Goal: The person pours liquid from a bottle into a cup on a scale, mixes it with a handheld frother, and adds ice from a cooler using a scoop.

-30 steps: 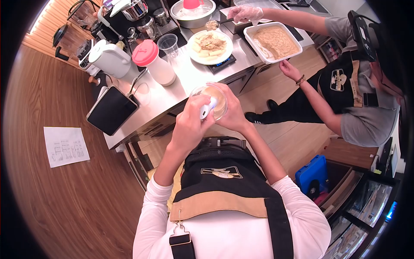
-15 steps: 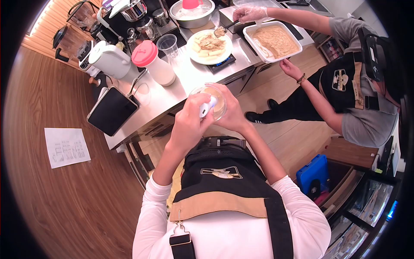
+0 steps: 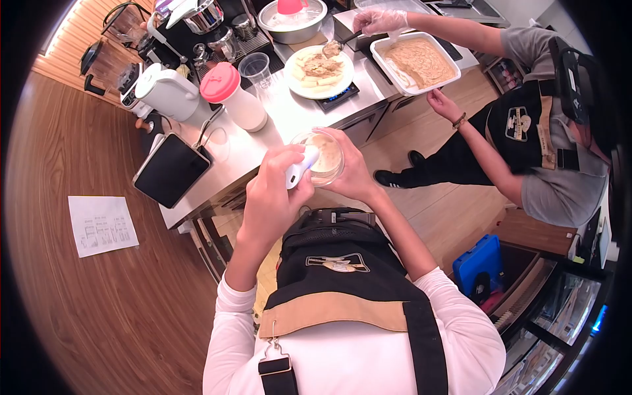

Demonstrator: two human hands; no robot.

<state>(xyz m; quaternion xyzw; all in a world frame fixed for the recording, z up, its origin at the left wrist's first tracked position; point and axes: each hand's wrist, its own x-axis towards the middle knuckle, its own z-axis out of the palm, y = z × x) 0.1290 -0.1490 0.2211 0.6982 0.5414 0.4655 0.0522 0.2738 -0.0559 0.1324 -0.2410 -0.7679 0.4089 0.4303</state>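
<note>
My left hand is wrapped around a small white handheld device, tilted over the rim of a clear cup. Frothy, pale tan liquid shows inside the cup. My right hand grips that cup from its right side. Both hands are in front of the counter's edge, above my apron. Beyond them on the counter stand a lidded pink and white container, an empty clear plastic cup and a plate of pale food pieces with brown topping.
At the right a co-worker holds a spoon over the plate and touches a white tray of tan paste. A black tablet, a white kettle and a blender stand left.
My left hand and the white device have shifted left toward the cup's rim, so more of the liquid shows. The co-worker's spoon has moved slightly left.
</note>
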